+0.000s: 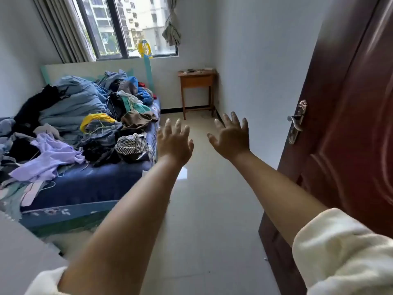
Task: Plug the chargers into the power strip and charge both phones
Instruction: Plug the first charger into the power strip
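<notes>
Both arms reach over glossy pale floor tiles, the left hand and right hand empty, fingers spread. Beyond them a small wooden bedside table bears small indistinct objects. Left of it, a blue bed carries rumpled clothes.

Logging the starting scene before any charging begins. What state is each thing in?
left hand: open, empty
right hand: open, empty
door: open
bed: heaped with clothes
curtain: drawn aside
small wooden table: upright, small items on top
</notes>
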`<state>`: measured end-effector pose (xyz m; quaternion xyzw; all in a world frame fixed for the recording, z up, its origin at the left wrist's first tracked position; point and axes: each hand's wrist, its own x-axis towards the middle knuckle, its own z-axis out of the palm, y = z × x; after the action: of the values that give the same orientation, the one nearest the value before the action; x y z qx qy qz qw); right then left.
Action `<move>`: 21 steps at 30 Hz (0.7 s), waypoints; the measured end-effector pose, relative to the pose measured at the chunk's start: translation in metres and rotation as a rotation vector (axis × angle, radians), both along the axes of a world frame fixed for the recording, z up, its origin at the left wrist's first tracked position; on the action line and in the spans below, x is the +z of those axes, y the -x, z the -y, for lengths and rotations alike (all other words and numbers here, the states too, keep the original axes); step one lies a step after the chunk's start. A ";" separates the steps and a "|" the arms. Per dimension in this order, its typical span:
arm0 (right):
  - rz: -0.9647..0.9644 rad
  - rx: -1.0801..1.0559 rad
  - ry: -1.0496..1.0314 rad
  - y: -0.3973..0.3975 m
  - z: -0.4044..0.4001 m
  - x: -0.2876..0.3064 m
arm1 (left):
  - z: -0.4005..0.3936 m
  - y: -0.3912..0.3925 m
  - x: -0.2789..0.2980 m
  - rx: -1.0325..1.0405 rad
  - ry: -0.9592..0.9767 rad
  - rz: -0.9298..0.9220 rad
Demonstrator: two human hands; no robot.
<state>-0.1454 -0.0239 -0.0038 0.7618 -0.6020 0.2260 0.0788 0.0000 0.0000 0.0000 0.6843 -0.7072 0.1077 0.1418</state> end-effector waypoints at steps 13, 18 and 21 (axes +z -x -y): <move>-0.047 -0.045 -0.251 -0.016 0.283 -0.087 | 0.281 -0.021 -0.078 0.027 -0.261 -0.057; -0.071 -0.057 -0.272 -0.028 0.402 -0.085 | 0.390 -0.045 -0.083 0.042 -0.293 -0.042; -0.075 -0.045 -0.285 -0.048 0.471 -0.094 | 0.455 -0.068 -0.094 0.066 -0.316 -0.061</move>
<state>-0.0978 -0.4949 -0.0979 0.7595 -0.6415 0.1079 -0.0025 0.0680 -0.4552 -0.0944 0.7239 -0.6878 -0.0210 0.0501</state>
